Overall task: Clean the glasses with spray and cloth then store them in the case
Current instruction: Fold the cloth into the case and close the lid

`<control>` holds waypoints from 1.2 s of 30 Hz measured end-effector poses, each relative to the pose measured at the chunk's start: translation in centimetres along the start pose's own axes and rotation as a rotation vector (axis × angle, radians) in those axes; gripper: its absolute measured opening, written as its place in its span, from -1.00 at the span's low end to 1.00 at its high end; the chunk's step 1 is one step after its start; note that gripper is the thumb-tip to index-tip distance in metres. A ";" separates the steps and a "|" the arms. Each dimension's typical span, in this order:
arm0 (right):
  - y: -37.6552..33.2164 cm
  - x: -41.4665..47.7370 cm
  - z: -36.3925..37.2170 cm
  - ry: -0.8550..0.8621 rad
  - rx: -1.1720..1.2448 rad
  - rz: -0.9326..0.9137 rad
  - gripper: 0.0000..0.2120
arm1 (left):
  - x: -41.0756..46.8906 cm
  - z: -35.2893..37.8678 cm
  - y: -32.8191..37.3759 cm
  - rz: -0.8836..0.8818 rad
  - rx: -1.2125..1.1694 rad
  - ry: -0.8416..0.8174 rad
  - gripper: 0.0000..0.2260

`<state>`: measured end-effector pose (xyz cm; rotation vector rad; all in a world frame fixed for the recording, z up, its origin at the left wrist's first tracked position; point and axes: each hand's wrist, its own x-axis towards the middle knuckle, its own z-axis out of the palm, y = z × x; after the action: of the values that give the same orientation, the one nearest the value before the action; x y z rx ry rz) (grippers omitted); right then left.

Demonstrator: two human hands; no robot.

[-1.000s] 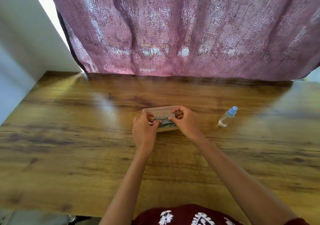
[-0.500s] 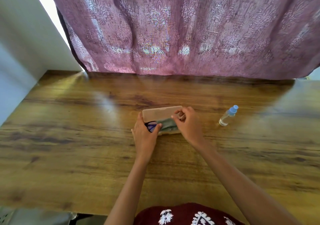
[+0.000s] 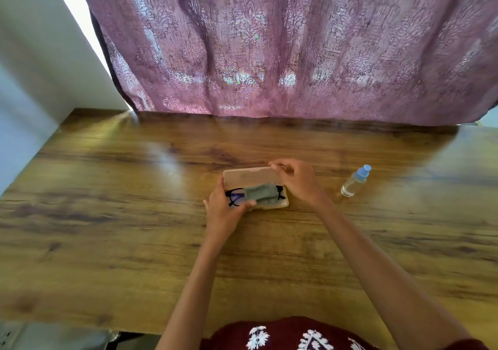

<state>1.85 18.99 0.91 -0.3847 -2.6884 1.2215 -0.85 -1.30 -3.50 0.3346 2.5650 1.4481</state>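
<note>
Left hand [image 3: 225, 209]: reaches in from the lower centre, forearm angled up toward the case; palm cups the left end of the case, fingers loosely curled, thumb lying along the near edge by the cloth. It steadies the case and does not pinch.
Right hand [image 3: 297, 178]: forearm comes in from the lower right; wrist bent, hand raised over the right end of the case; thumb and forefinger closed in a pinch on the top edge of the lid, remaining fingers curled.
Case [image 3: 272, 204]: pale, translucent, rests on the table between both hands, base flat.
Lid [image 3: 249, 176]: stands open, tilted back away from the person.
Glasses [image 3: 235, 196]: dark frame, lying inside the case base; left lens section exposed, remainder covered.
Cloth [image 3: 261, 193]: grey-green, bunched, lying on the glasses inside the case.
Spray bottle [image 3: 355, 181]: clear body, blue cap, on the table to the right of the case, apart from both hands; tilted in this view.
Table [image 3: 107, 215]: wood-grain surface.
Curtain [image 3: 269, 48]: mauve, patterned, hangs behind the far table edge.
Change from half a second ago: right hand has shifted from the cloth up to the lid edge; more of the glasses and cloth is exposed. Bottle position is unchanged.
</note>
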 end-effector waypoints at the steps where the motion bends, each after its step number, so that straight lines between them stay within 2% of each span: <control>1: 0.0 -0.1 -0.1 -0.006 0.018 0.003 -0.78 | 0.0 -0.5 -0.2 0.017 0.060 -0.056 -0.02; 3: -0.1 -0.2 -0.1 0.002 0.048 0.002 -0.81 | -0.2 -1.4 -0.6 0.056 0.232 -0.146 0.07; 5: -0.1 -0.4 -0.2 0.028 0.064 -0.007 -0.83 | -0.4 -2.1 -0.9 0.094 0.289 -0.152 0.03; 11: -0.1 -1.0 -0.3 0.071 0.100 -0.013 -0.88 | -0.2 -2.3 -1.0 0.151 0.249 -0.105 -0.08; 16: 0.1 -1.9 -0.8 -0.076 0.041 -0.064 -0.89 | -0.4 -2.2 -0.9 0.122 0.208 -0.082 -0.06; 20: 0.7 -3.3 -1.0 -0.119 0.022 -0.160 -0.88 | -0.4 -2.0 -1.0 0.126 0.219 -0.063 -0.10; 24: 1.5 -4.4 -0.2 -0.112 -0.093 -0.269 -0.78 | -0.3 -2.0 -0.9 0.122 0.207 -0.073 -0.12; 28: 2.0 -5.5 0.7 -0.083 -0.140 -0.290 -0.71 | -0.2 -1.8 -1.0 0.113 0.211 -0.069 -0.12; 36: 2.4 -6.7 1.5 -0.001 -0.125 -0.306 -0.71 | -0.1 -2.0 -0.8 0.066 0.289 -0.107 -0.27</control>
<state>8.29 17.43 -2.20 0.0150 -2.7030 0.9703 -1.38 -3.36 -3.14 0.5264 2.6963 1.0441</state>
